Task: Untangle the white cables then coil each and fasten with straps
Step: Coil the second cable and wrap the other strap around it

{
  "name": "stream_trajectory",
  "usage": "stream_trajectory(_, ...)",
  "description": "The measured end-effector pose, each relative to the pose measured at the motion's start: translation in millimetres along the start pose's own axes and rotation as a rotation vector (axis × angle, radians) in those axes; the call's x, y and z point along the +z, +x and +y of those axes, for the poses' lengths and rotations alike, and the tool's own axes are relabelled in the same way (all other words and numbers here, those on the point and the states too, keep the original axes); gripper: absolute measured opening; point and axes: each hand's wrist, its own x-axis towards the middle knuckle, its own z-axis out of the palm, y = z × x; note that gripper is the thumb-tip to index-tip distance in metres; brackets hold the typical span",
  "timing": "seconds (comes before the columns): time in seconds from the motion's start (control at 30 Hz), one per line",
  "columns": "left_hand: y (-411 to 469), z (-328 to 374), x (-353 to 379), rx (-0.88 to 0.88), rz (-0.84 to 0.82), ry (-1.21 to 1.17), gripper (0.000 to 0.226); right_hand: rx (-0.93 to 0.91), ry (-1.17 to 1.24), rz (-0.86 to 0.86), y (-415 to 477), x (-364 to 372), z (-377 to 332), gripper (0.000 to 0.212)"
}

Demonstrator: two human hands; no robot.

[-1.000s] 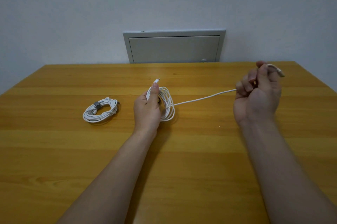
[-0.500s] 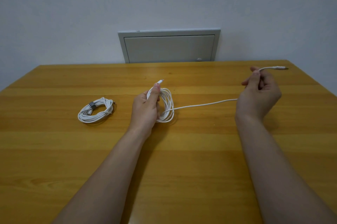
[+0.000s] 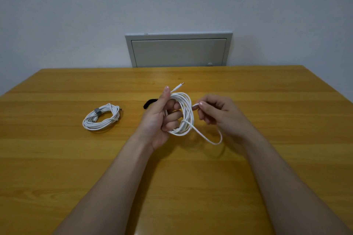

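My left hand (image 3: 159, 118) grips a coil of white cable (image 3: 186, 112) above the middle of the wooden table (image 3: 57, 158), thumb up, with one plug end (image 3: 179, 85) sticking out past the thumb. My right hand (image 3: 219, 114) pinches the cable's other end right beside the coil; a short slack loop (image 3: 212, 138) hangs below between the hands. A second white cable (image 3: 101, 117), coiled and bound with a grey strap (image 3: 97, 110), lies on the table to the left. A black strap (image 3: 150, 103) lies on the table behind my left hand, partly hidden.
A grey wall panel (image 3: 178, 51) stands behind the table's far edge. Bare wood stretches around and in front of my forearms.
My right hand has come in from the far right to the coil, bringing the free end with it. The stretched cable has gone slack into a small loop. The black strap now shows.
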Motion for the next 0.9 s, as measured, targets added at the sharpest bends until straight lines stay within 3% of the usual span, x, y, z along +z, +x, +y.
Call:
stream_trajectory(0.23, 2, -1, -4, 0.010, -0.062, -0.150, 0.050, 0.030, 0.317, 0.091, 2, 12, 1, 0.025)
stream_trajectory(0.43, 1, -6, 0, -0.013, -0.103, -0.178, 0.046, 0.230, 0.545, -0.017, 0, 24, 4, 0.018)
stream_trajectory(0.6, 4, -8, -1, -0.004, -0.126, -0.138, 0.049, 0.313, 0.704, -0.042, 0, 37, 1, 0.030)
stream_trajectory(0.8, 4, -9, -3, 0.036, -0.115, -0.041, 0.048, 0.447, 0.679, 0.033, 2, 34, 4, 0.049)
stream_trajectory(0.9, 2, -7, 2, 0.052, -0.053, 0.042, 0.052, 0.418, 0.631, 0.115, 2, 36, 3, 0.040)
